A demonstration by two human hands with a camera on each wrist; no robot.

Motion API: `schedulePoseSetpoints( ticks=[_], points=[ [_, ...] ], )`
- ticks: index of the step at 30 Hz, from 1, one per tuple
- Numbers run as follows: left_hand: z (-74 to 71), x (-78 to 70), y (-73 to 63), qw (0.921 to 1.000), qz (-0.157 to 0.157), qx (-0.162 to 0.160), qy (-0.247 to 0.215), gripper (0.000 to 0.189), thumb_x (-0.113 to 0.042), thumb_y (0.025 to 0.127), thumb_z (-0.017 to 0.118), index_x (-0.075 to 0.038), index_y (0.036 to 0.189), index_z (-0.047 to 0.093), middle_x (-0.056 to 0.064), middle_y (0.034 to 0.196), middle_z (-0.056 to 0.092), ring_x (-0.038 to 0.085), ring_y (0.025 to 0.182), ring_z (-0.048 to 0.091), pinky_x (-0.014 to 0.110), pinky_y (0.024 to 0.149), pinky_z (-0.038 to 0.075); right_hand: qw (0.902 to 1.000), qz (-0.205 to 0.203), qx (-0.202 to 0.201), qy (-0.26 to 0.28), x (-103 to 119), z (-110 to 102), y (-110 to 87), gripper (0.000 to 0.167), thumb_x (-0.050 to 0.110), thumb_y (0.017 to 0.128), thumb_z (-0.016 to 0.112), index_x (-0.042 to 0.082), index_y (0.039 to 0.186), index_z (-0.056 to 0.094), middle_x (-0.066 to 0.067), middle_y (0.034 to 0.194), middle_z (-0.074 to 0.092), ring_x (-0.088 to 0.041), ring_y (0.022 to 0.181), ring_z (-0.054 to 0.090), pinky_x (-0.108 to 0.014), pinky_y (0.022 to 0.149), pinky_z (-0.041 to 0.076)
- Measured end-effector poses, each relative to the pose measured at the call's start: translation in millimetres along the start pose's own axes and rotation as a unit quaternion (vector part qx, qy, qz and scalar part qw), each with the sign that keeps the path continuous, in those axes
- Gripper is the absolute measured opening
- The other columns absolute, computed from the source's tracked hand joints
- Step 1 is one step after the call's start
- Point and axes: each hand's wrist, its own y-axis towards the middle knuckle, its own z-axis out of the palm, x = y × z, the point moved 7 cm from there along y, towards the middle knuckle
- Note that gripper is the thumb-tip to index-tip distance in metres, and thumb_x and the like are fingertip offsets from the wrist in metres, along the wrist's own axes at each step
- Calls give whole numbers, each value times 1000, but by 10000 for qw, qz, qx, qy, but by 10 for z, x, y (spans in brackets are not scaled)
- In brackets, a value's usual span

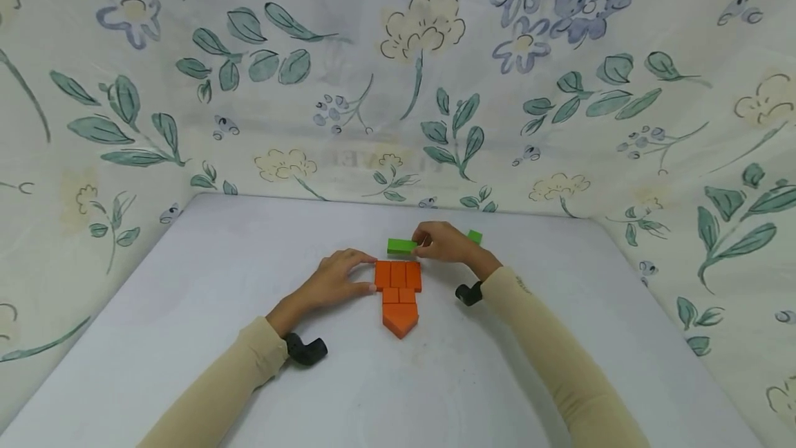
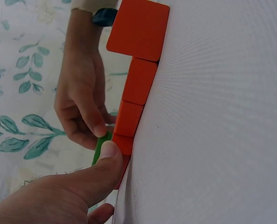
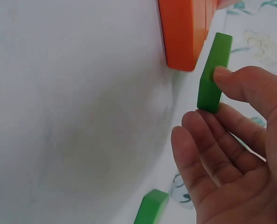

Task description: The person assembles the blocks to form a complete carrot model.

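Several orange blocks (image 1: 398,275) lie fitted together on the white table: a row of three upright pieces, two smaller ones below, then a pointed piece (image 1: 400,318) nearest me. My left hand (image 1: 334,281) rests at the left side of the three-piece row, index finger and thumb spread, fingertips touching or very near its left corners. Just beyond that row, my right hand (image 1: 443,242) pinches a long green block (image 3: 216,70) by its right end, between thumb and fingers. In the right wrist view the thumb presses on its face while the other fingers stay loosely bent.
Another green block (image 1: 475,236) lies behind the right hand, partly hidden by it in the head view. A floral cloth (image 1: 348,88) hangs as a wall behind and beside the white table (image 1: 186,337). Black devices (image 1: 306,350) are strapped at both wrists.
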Motion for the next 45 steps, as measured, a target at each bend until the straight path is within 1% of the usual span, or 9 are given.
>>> schedulePoseSetpoints(
  ticks=[7,12,16,19,24,29,34,38,45],
  points=[
    [22,-13,6,10000,34,-52,-37,56,-47,86,76,-25,136,60,4,141,57,28,134,47,54,106,33,9993,243,275,-59,-20,79,16,25,24,92,73,11,112,65,-5,110,69,-20,101,62,-31,87,55],
    [29,-9,10,10000,0,-34,-23,56,-47,86,75,-26,136,59,3,142,56,28,135,46,54,107,32,9986,239,467,-71,-41,89,16,25,26,93,73,11,111,68,-4,108,69,-19,98,61,-32,89,54],
    [17,-14,0,10000,25,-56,16,56,-48,86,75,-26,136,59,3,142,56,28,135,46,54,106,33,9987,198,476,-14,-31,83,34,23,27,96,68,12,114,69,-3,107,69,-18,93,60,-29,83,53],
    [10,-14,-8,10000,22,-79,18,56,-47,86,75,-26,135,59,3,141,57,28,135,47,54,106,33,9989,76,471,-27,-7,94,52,23,25,99,65,12,117,69,-3,107,68,-18,91,58,-28,81,52],
    [19,-18,-1,10000,25,-31,14,56,-46,87,75,-24,136,59,5,142,56,29,135,46,55,106,33,9988,-104,476,-100,12,118,71,21,22,98,65,13,117,71,-5,110,69,-19,98,59,-30,88,52],
    [6,-24,-4,10000,3,-44,80,56,-47,86,75,-25,136,59,4,141,57,28,135,47,54,105,34,9987,-144,454,-161,4,135,80,22,23,99,64,16,118,71,-5,115,69,-19,104,59,-33,93,51],
    [-13,-16,-1,10000,3,-56,74,57,-46,86,75,-25,136,59,4,141,57,28,135,46,53,105,33,9989,-76,457,-29,22,137,69,21,22,98,65,16,117,71,-6,116,67,-21,105,59,-34,94,52],
    [-17,-13,-1,9999,29,-66,86,57,-46,87,75,-24,136,59,4,141,57,29,135,46,54,105,33,9989,-11,459,95,37,131,46,21,21,98,65,16,117,72,-6,116,66,-22,105,58,-34,92,52],
    [-3,-10,-1,10000,-3,-40,43,56,-47,87,75,-25,136,59,4,141,57,28,135,46,54,106,33,9990,-38,449,71,38,138,33,22,21,98,64,16,119,71,-7,117,65,-22,105,58,-33,93,52]
  ],
)
